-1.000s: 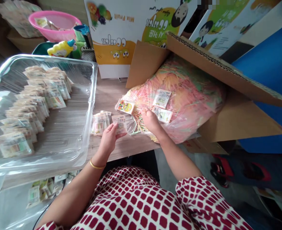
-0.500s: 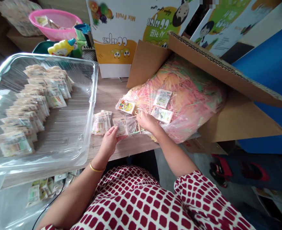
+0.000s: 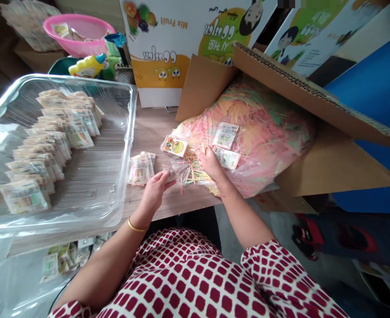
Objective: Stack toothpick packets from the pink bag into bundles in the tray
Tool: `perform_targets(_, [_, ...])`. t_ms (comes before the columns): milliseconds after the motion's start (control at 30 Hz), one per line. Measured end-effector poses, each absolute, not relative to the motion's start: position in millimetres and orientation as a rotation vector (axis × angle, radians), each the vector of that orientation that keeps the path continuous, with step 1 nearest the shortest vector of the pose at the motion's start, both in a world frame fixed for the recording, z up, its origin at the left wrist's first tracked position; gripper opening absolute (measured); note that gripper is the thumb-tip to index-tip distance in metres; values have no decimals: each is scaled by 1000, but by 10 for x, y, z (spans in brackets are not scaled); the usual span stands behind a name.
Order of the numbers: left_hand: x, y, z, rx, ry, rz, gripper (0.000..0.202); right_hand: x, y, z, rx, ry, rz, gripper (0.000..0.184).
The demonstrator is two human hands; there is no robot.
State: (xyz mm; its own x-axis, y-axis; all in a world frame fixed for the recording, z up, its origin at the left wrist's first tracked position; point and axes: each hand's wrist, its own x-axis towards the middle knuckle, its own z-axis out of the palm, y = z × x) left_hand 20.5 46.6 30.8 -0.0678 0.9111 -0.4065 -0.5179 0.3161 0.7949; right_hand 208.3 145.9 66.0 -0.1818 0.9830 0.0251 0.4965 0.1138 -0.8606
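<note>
Between the thumb and fingers of my left hand (image 3: 156,187) is a small clear packet (image 3: 170,173), tilted up near the table's front edge. My right hand (image 3: 210,162) is closed at the mouth of a big clear bag (image 3: 264,119), pinching a few thin coloured sticks (image 3: 201,149). More loose sticks (image 3: 195,172) in pink, green and yellow spill from the bag below it. A printed packet (image 3: 175,146) lies on the bag left of my right hand. Two packets (image 3: 226,134) rest on the bag beyond it. Filled packets (image 3: 139,169) are stacked left of my left hand.
A clear plastic tray (image 3: 98,176) with rows of filled packets (image 3: 52,137) covers the left side. The bag sits in an open cardboard box (image 3: 340,163) with flaps spread. Printed cartons (image 3: 161,92), a pink basin (image 3: 82,46) and a yellow bottle (image 3: 87,66) stand behind.
My right hand has moved slightly right and away from me, uncovering more loose sticks. My left hand has tipped the packet up from its flatter position.
</note>
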Motion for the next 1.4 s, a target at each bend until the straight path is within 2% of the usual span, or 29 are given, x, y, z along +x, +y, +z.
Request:
perform_targets(167, [248,471,324,467,1118,1210,36,1917,1115,830,-1341,-1949,1036,24])
perform_targets(300, [248,432,379,529,1013,1215,36,1815,1062,758,-1472,-2049,975,15])
perform_targets(500, [189,431,330,486,1091,1247,36,1882,1181,649,-1287,-1826,1239,32])
perform_targets(567, [187,437,313,488,1105,1263,35,1892,1158,665,-1263,-1818,1277,31])
perform_targets(733, [199,441,318,502,1126,1284,35,1920,1028,835,-1287,-1804,1022,22])
perform_targets(900, [199,418,352,550,1098,1267,35,1878,960,974,-1401,-2329,858,24])
perform_targets(1033, [207,370,366,624,1029,1238,34,1833,1031,920,-1530,-2477,720,14])
perform_targets(1133, [209,348,353,608,1028,1255,36,1861,1076,873,-1502,-2434,812,11])
perform_targets(1233, [203,350,341,578,1044,1266,36,1918,1086,867,-1375,-2277,1050,13])
perform_targets(1333, [198,358,342,573,1065,1281,35,1933,1096,912,-1167,-1887,1413,37])
perform_targets(1400, [200,356,342,582,1068,1275,36,1894,1118,955,-1051,-1556,1534,51])
